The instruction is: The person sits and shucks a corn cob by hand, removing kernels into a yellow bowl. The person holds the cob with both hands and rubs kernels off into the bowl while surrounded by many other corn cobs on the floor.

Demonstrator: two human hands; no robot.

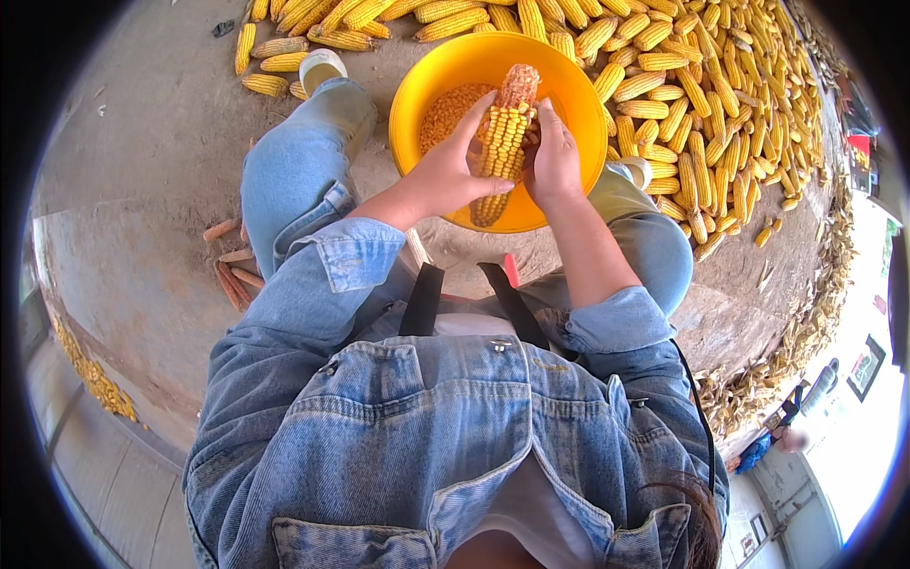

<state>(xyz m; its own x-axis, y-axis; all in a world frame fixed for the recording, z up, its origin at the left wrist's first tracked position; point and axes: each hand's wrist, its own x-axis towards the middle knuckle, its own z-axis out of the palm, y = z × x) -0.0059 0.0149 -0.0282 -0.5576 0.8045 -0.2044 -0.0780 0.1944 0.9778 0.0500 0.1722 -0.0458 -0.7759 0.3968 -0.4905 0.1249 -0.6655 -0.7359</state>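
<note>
A partly shelled ear of corn (505, 146) is held over a yellow plastic basin (419, 78). Its upper end is bare reddish cob, and rows of yellow kernels cover the rest. My left hand (448, 167) grips the ear from the left side, thumb across its lower part. On the right, my right hand (556, 156) is against the ear with fingers partly curled; part of its grip is hidden behind the ear. Loose corn kernels (448, 117) lie in the basin, which stands on the floor between my knees.
A large heap of unshelled corn ears (697, 99) spreads behind and right of the basin. Bare cobs (234, 281) lie on the floor at left. Dry husks (789, 363) line the right side. More corn (96, 373) lies far left. Beyond the husks, a person (785, 439) is partly visible.
</note>
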